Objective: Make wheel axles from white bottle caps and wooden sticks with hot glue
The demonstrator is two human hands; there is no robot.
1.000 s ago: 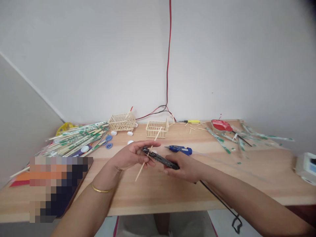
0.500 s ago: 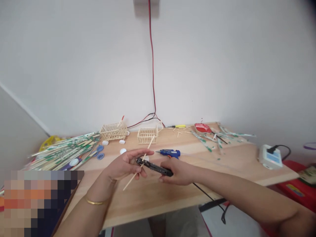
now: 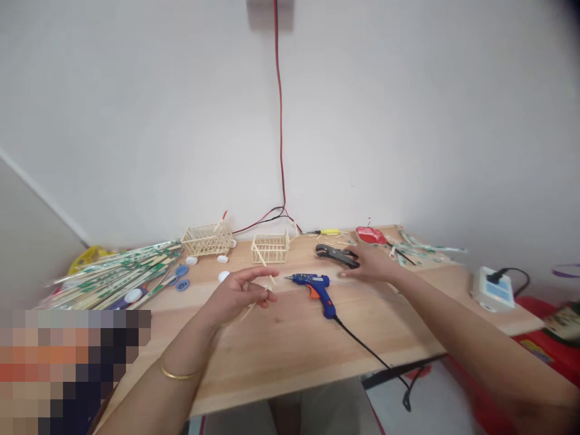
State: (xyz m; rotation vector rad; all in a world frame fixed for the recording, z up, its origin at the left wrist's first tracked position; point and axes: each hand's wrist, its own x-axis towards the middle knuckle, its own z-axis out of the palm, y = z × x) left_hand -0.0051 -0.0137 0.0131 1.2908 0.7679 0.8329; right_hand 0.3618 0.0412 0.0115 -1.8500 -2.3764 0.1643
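Observation:
My left hand [image 3: 235, 296] hovers over the wooden table [image 3: 290, 338], palm up, fingers curled around a thin wooden stick [image 3: 254, 307]. My right hand [image 3: 369, 264] reaches to the far right part of the table and rests on black pliers [image 3: 336, 255], which lie on the surface. A blue glue gun [image 3: 315, 284] lies between my hands, its black cord [image 3: 376, 356] trailing off the front edge. A short cut stick piece leans against the nearer small stick basket [image 3: 270, 248].
A second stick basket [image 3: 207, 239] stands to the left. A heap of wrapped chopsticks [image 3: 113, 278] and bottle caps [image 3: 183, 278] covers the left side. A red dish [image 3: 371, 234], torn wrappers, a yellow-handled screwdriver [image 3: 324, 232] and a white power adapter [image 3: 492, 289] sit at the right.
My right hand carried the pliers away from the stick to the far right and set them on the table. The long stick now looks shorter in my left hand.

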